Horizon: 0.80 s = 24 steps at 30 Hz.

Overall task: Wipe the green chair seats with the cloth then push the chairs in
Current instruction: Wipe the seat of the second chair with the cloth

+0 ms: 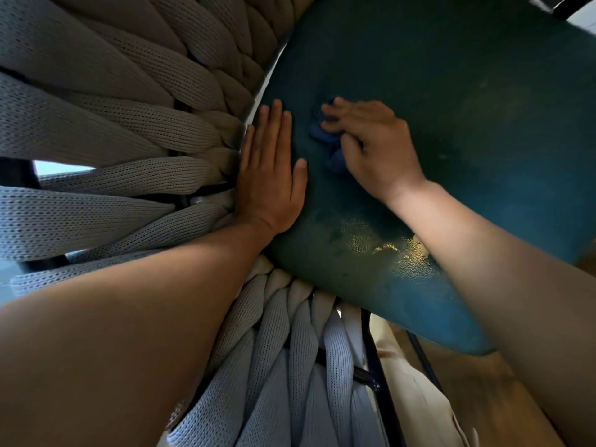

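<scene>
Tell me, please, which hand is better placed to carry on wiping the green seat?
The right hand, probably: it grips the bunched blue cloth against the green seat. The left hand lies flat and empty at the seat's edge beside the woven backrest, seemingly only bracing.

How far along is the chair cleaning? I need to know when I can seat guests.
Nothing looks finished. In hand: the right hand presses the blue cloth on the green seat, near the woven backrest; the left hand lies flat beside it. A pale patch shows at the near edge. Left: finishing the wiping, pushing chairs in.
</scene>
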Tool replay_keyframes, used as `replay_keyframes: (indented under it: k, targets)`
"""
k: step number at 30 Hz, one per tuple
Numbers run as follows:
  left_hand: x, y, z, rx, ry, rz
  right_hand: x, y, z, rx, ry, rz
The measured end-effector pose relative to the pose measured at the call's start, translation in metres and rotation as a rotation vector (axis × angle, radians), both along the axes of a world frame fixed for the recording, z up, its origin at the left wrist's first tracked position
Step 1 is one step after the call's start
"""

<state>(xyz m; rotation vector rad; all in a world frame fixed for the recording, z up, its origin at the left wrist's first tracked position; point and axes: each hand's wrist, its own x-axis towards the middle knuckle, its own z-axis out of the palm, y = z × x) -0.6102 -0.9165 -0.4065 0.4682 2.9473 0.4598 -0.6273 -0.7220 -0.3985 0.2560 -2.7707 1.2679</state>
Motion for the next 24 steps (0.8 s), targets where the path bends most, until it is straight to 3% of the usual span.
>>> replay_keyframes:
  k: [6, 10, 15, 18, 21, 24]
  targets:
    - [-0.001, -0.001, 0.004, 0.000, -0.007, -0.004, 0.034, 0.004, 0.013, -0.091, -0.112, 0.065]
    - [-0.001, 0.002, 0.010, -0.019, -0.036, 0.013, 0.058, 0.005, 0.030, -0.110, -0.297, 0.080]
    - [-0.006, 0.007, 0.019, -0.043, -0.051, -0.053, 0.062, 0.014, 0.049, -0.352, -0.552, -0.178]
    - [-0.017, 0.014, 0.019, 0.001, -0.036, -0.246, 0.047, 0.020, 0.052, -0.354, -0.330, -0.480]
    - [-0.033, 0.023, 0.017, 0.014, -0.005, -0.366, 0.025, 0.028, 0.041, -0.087, -0.027, -0.612]
    - [-0.043, 0.027, 0.013, -0.044, 0.001, -0.441, 0.005, 0.031, 0.022, 0.111, -0.096, -0.595]
